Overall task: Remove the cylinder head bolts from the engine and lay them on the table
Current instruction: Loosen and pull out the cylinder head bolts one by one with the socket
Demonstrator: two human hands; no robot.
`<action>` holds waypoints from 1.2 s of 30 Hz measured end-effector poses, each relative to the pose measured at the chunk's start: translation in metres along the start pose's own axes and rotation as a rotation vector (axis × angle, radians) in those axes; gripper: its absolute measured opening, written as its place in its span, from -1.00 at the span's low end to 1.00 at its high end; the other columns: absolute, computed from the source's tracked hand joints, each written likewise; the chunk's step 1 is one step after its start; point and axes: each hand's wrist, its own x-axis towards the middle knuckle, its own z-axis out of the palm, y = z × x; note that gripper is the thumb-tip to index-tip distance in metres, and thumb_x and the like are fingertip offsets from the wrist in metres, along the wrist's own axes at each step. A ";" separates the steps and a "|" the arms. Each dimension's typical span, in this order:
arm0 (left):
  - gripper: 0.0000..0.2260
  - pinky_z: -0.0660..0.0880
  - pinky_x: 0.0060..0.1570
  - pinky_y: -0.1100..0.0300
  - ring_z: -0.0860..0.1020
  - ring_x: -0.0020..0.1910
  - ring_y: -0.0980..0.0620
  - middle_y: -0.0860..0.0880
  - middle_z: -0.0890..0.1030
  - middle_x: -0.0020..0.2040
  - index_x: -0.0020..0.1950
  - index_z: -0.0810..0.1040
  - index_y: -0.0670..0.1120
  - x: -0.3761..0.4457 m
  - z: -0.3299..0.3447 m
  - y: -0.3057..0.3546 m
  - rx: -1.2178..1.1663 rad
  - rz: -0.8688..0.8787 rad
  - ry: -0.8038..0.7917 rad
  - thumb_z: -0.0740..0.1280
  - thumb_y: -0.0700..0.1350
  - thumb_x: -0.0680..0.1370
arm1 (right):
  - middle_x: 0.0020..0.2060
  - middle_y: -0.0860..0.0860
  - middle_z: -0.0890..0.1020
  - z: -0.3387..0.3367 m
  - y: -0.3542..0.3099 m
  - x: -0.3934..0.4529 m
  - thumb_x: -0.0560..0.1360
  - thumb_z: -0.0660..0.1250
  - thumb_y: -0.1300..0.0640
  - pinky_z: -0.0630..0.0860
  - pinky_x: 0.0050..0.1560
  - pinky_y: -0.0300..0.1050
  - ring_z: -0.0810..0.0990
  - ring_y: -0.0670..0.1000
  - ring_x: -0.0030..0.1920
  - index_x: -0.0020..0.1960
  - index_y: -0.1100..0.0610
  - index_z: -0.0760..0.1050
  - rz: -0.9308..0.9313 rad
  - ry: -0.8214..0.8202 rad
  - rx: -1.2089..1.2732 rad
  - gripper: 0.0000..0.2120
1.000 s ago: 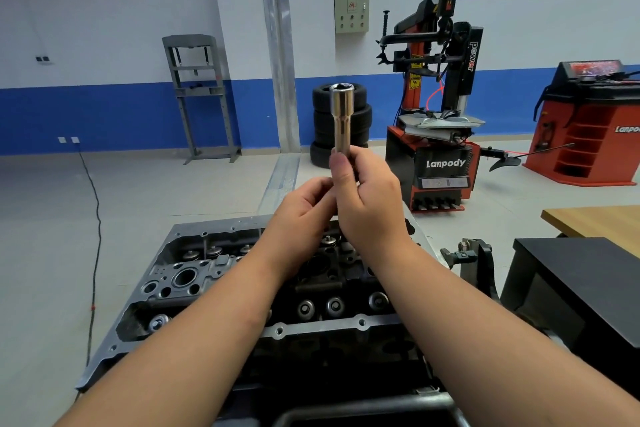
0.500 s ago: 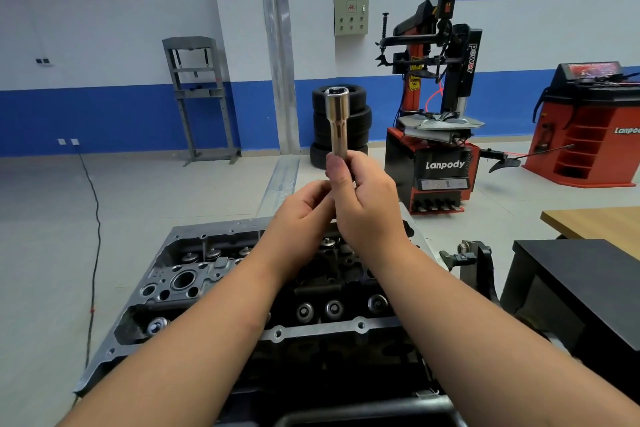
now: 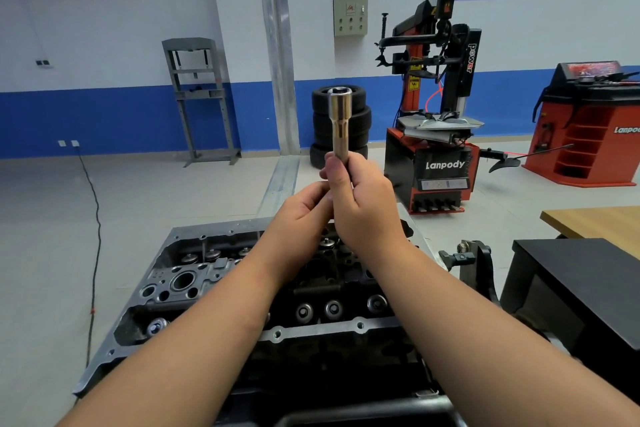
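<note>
A long chrome socket (image 3: 340, 118) stands upright, open end up, above the cylinder head (image 3: 194, 277). My right hand (image 3: 363, 204) grips its lower end with fingers curled round it. Just below and left of it, my left hand (image 3: 301, 211) has its fingers curled at the socket's hidden bottom; what it holds is out of sight behind my right hand. The cylinder head lies below my forearms, with round valve caps (image 3: 332, 309) showing along its near side. I cannot pick out any bolt.
A black stand with a clamp knob (image 3: 464, 258) is at the engine's right. Beyond it are a black box (image 3: 581, 274) and a wooden table (image 3: 595, 222). A tyre changer (image 3: 436, 135), stacked tyres (image 3: 322, 146) and a floor cable (image 3: 95, 218) lie further off.
Both hands and the socket have drifted slightly lower in view and a little left. The grip looks the same.
</note>
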 end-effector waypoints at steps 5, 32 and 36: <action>-0.87 0.67 -0.08 0.15 0.72 -0.02 -0.03 -0.04 0.74 -0.01 0.18 0.65 0.05 0.004 -0.002 -0.002 0.022 0.034 0.055 0.38 -0.04 0.65 | -0.24 -0.11 0.56 -0.001 0.000 -0.002 0.55 0.28 -0.18 0.46 -0.18 -0.28 0.54 -0.09 -0.18 0.02 -0.01 0.43 -0.040 0.005 0.005 -0.75; -0.77 0.60 -0.07 0.27 0.71 0.03 0.10 0.03 0.75 0.03 0.09 0.70 0.15 0.000 0.000 0.000 -0.073 0.003 0.020 0.25 0.13 0.66 | -0.18 -0.03 0.59 0.000 0.001 -0.001 0.62 0.15 -0.02 0.45 -0.08 -0.07 0.54 0.05 -0.07 0.00 0.17 0.57 -0.049 0.057 -0.055 -0.69; -0.78 0.62 -0.07 0.22 0.71 0.01 0.07 0.00 0.75 0.02 0.16 0.67 0.04 0.001 0.000 0.000 -0.026 0.010 0.033 0.30 0.10 0.68 | -0.21 -0.08 0.57 0.000 -0.001 -0.001 0.62 0.16 -0.04 0.47 -0.09 -0.05 0.54 0.02 -0.10 -0.02 0.10 0.55 -0.040 0.067 -0.013 -0.72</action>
